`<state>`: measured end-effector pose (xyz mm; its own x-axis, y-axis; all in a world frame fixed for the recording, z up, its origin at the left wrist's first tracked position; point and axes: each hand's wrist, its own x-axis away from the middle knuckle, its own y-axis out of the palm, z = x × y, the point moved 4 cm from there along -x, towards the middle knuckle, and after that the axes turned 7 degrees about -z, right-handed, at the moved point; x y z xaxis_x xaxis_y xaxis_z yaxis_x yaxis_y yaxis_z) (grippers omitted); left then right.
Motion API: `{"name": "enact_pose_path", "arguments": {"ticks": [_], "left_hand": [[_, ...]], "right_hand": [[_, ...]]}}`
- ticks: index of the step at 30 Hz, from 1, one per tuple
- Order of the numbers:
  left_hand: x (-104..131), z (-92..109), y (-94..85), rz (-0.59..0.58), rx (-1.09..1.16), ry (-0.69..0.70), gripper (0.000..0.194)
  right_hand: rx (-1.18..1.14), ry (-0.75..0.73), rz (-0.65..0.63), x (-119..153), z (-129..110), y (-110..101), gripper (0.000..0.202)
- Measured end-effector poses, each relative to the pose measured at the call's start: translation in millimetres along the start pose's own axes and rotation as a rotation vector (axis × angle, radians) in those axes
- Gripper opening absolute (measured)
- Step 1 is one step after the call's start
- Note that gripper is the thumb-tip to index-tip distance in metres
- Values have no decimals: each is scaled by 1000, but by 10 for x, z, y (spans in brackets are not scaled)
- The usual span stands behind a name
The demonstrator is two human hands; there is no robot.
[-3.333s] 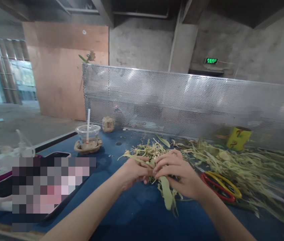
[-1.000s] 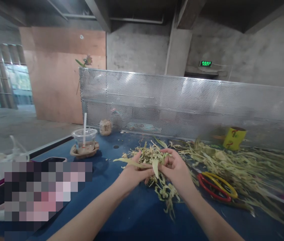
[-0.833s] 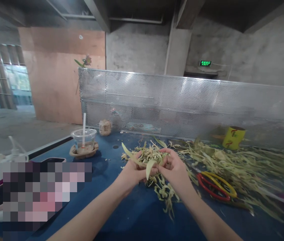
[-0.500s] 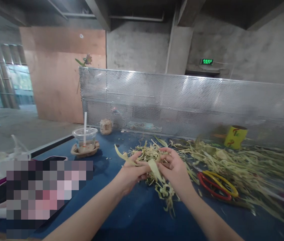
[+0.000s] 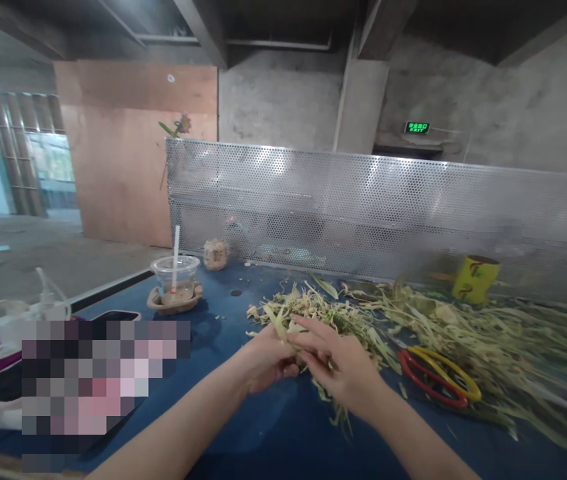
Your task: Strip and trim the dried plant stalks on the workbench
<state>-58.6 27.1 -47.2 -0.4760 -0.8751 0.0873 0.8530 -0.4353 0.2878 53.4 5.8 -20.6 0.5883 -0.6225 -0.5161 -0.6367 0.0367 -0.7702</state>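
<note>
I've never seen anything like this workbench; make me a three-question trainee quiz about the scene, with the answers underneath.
1. Which is nearer the scissors: the left hand or the right hand?

2. True or false: the clear cup with the straw stands upright in a brown holder.

3. What are the two hands handling?
A) a phone
B) a pale green leaf strip
C) a yellow container

Key:
1. The right hand.
2. True.
3. B.
</note>
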Motion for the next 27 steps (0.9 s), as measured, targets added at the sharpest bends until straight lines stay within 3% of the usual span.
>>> {"name": "enact_pose_path", "arguments": {"ticks": [3,7,12,17,23,27], "left_hand": [[-7,-5,21,-45,-53,5,14],[-29,2,-2,-24,-111,51,25],[-30,45,-22,17,-264,123,33],[-29,42,-7,-46,-261,173,28],[-20,2,-88,77,-300,81,65],[-8,33,-40,-11,-267,121,45]], "right_hand": [[17,33,-99,-7,11,-2,51],[16,119,-133,-22,74,-21,53],[-34,168,-71,-38,127,-51,50],[-46,223,-18,-30,219,-58,59],[60,223,-28,-34,216,-71,38],[133,185,-28,-38,160,-64,26]]}}
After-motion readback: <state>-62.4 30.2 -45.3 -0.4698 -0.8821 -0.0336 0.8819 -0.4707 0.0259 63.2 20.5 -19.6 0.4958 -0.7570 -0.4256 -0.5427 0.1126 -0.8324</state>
